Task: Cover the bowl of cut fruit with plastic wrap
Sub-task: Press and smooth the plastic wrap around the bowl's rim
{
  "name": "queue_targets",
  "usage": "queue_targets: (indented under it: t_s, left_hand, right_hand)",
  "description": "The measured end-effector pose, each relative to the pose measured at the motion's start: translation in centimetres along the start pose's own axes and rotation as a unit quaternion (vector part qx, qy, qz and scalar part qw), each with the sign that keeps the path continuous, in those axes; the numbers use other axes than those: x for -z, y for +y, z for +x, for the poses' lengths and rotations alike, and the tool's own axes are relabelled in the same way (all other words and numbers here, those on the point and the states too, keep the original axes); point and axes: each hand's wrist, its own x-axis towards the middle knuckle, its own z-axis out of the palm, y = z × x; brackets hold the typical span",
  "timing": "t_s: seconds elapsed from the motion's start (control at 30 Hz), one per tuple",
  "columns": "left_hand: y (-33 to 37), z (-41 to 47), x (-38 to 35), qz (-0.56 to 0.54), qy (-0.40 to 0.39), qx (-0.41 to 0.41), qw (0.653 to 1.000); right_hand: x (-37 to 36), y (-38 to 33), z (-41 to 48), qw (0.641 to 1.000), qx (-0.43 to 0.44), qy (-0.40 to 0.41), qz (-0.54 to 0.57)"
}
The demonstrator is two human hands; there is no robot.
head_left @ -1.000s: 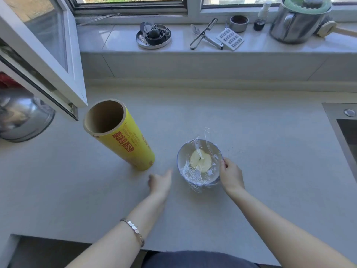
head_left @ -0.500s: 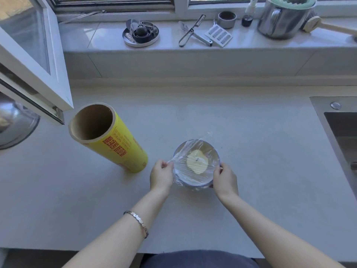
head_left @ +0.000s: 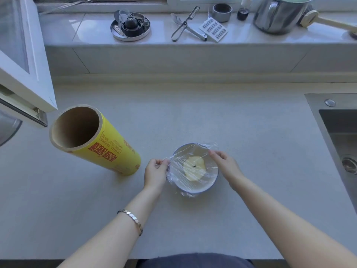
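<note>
Bowl (head_left: 194, 191) with cut fruit (head_left: 193, 168): lower centre, plastic wrap (head_left: 178, 161) already stretched over. Wrap edge pinched by left hand (head_left: 155, 174) at left rim, by right hand (head_left: 225, 165) at upper-right rim. Judged outstanding: edges sealed down.

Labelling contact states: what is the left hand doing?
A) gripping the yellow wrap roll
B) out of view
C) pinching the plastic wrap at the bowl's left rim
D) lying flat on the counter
C: the left hand pinches the plastic wrap at the left rim of the bowl, apart from the yellow wrap roll.
</note>
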Motion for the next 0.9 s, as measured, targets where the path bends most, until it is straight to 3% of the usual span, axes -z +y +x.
queue_targets:
  t_s: [0.23, 0.43, 0.57, 0.67, 0.9]
  left_hand:
    - [1.1, 0.9, 1.1, 0.07, -0.031, -0.068, 0.995]
    - [1.6, 1.0, 0.1, 0.052, -0.029, -0.04, 0.997]
    - [1.7, 1.0, -0.1, 0.037, -0.054, -0.026, 0.998]
    - [1.8, 1.1, 0.2, 0.039, -0.077, -0.021, 0.996]
    - [3.7, 1.1, 0.4, 0.04, -0.132, 0.004, 0.99]
  right_hand:
    - [0.6, -3.3, 3.2, 0.998, 0.02, -0.042, -0.046]
    - [0.8, -6.4, 4.7, 0.976, 0.005, -0.135, -0.17]
    - [1.2, -6.9, 5.1, 0.973, 0.011, -0.193, -0.123]
    - [1.8, -6.2, 5.2, 0.981, 0.016, -0.185, -0.055]
    - [1.4, -7.1, 5.3, 0.983, -0.025, -0.18, -0.023]
